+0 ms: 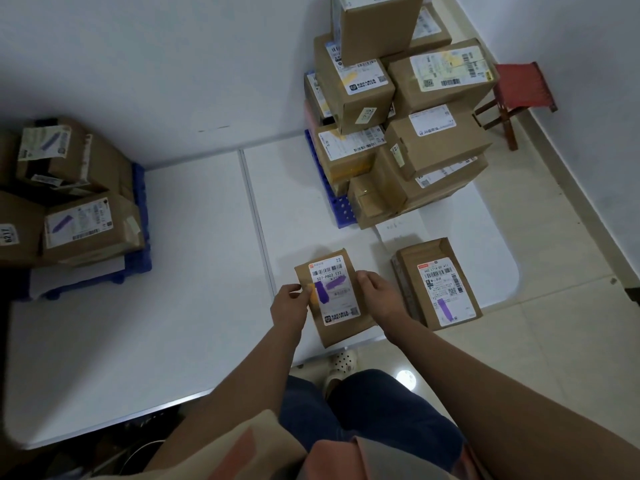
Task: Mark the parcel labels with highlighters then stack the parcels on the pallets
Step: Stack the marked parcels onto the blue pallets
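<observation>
A small brown parcel (pixel 334 299) sits near the front edge of the white table (pixel 173 306), its label streaked purple with a bit of orange. My left hand (pixel 289 306) grips its left edge and my right hand (pixel 379 296) grips its right edge. A second parcel (pixel 438 282) with a purple-marked label lies flat just to the right. A blue pallet (pixel 337 206) at the back right carries a tall pile of parcels (pixel 398 109) with yellow-marked labels. Another blue pallet (pixel 138 251) at the left holds parcels (pixel 86 223) with purple-marked labels. No highlighter is in view.
A red stool (pixel 519 95) stands in the far right corner on the tiled floor (pixel 554 341). A seam runs down the table between its two halves. My legs and a white clog (pixel 343 363) show below the table's front edge.
</observation>
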Demonstrator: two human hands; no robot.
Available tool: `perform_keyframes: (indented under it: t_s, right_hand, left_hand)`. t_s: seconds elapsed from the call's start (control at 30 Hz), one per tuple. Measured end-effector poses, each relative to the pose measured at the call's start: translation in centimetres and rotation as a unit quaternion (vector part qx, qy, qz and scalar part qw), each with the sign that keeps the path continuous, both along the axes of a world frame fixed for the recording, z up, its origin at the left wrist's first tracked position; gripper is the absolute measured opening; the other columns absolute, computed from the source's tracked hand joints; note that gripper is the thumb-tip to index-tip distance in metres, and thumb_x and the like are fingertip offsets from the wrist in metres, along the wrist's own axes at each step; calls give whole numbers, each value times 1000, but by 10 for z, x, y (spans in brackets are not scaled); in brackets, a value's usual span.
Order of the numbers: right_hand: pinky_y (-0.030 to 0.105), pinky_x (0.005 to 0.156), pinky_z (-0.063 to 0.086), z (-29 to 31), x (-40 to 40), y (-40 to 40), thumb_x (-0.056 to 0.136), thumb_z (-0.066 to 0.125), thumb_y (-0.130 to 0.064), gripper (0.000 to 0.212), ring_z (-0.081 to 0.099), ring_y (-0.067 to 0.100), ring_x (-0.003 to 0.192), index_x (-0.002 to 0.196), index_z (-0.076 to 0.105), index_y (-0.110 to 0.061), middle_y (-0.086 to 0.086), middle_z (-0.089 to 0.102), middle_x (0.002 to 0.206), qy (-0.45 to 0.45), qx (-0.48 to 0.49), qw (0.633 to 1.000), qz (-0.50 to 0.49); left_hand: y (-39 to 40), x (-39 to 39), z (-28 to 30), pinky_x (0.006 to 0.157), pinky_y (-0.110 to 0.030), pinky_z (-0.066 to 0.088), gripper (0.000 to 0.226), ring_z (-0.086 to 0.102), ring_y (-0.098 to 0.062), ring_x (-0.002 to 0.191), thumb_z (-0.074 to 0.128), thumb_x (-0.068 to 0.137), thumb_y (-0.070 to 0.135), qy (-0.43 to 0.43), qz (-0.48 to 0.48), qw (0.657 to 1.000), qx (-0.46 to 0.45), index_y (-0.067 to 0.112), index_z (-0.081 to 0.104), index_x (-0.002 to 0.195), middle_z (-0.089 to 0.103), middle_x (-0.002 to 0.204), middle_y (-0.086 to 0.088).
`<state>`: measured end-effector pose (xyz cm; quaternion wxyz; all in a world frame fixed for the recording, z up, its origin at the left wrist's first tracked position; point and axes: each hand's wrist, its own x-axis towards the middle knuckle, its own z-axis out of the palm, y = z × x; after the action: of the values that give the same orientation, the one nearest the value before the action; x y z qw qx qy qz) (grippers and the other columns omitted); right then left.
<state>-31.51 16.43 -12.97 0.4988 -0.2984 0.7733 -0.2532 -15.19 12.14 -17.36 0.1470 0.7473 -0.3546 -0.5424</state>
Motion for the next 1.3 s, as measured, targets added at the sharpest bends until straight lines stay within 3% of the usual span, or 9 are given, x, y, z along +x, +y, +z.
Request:
perform_keyframes:
  t_s: [0.1, 0.23, 0.37, 0.5, 0.63, 0.8, 1.0, 1.1, 1.3]
  right_hand:
    - [38, 90, 55, 0, 1, -2, 105, 34, -38, 39, 62, 22, 107, 130, 56, -17, 7, 65, 118, 17, -1, 1000, 7]
    - [29, 82, 45, -1, 0, -3, 105, 37, -33, 39, 55, 23, 117, 138, 49, -16, 6, 57, 134, 30, 11, 999, -20]
    - [29, 84, 41, -4, -1, -1, 105, 40, -28, 36, 51, 15, 107, 135, 53, -13, 7, 58, 131, 39, 14, 998, -48]
    - [35, 90, 48, -7, 2, -2, 104, 39, -32, 38, 52, 16, 106, 135, 52, -15, 7, 58, 129, 38, 29, 998, -32]
    - [29, 79, 42, -6, 2, -5, 105, 37, -31, 37, 50, 15, 100, 135, 52, -15, 4, 58, 120, 38, 42, 998, -26]
    - [30, 78, 40, -8, 1, -7, 106, 36, -29, 35, 50, 15, 98, 134, 52, -14, 2, 55, 112, 34, 59, 997, -29]
    - [32, 81, 44, -16, 4, -11, 106, 36, -31, 36, 52, 16, 98, 133, 53, -15, 0, 54, 107, 29, 72, 996, -51]
    - [32, 81, 44, -20, 7, -14, 106, 35, -32, 36, 51, 16, 96, 132, 53, -14, 0, 54, 107, 31, 71, 995, -55]
    - [36, 87, 49, -29, 12, -14, 105, 34, -33, 38, 52, 18, 99, 133, 53, -16, 3, 59, 117, 46, 70, 995, -59]
  left_hand:
    - [-2, 0, -1, 80, -32, 54, 27, 66, -24, 99, 65, 94, 34, -11, 21, 1000, -8, 12, 59, 110, 67, 107, -7]
    - [-5, 4, -4, 85, -37, 57, 20, 66, -20, 89, 68, 93, 28, 9, 57, 998, 5, 11, 62, 100, 69, 98, -8]
    - [-9, 18, -6, 78, -29, 57, 18, 65, -17, 87, 70, 92, 22, 112, 95, 988, 46, 7, 64, 101, 69, 96, -9]
    - [-13, 28, -4, 81, -27, 55, 16, 66, -18, 90, 70, 91, 18, 166, 118, 978, 51, 5, 65, 99, 70, 98, -11]
    - [-19, 30, -4, 81, -26, 55, 8, 65, -18, 84, 66, 92, 12, 189, 139, 971, 43, 5, 62, 91, 68, 92, -13]
    - [-25, 38, -6, 84, -28, 55, 7, 62, -18, 81, 67, 91, 10, 173, 168, 970, 30, 5, 62, 89, 67, 90, -13]
    - [-23, 82, -29, 68, -19, 50, 8, 59, -13, 72, 69, 90, 8, 96, 302, 948, 19, 4, 63, 94, 63, 82, -8]
    - [-20, 102, -46, 59, -21, 44, 14, 52, -11, 61, 70, 85, 5, 49, 304, 950, 45, 5, 67, 100, 60, 73, -4]
    - [-22, 115, -62, 57, -24, 39, 16, 46, -17, 66, 60, 82, -2, 28, 275, 958, 79, 10, 64, 72, 55, 71, -5]
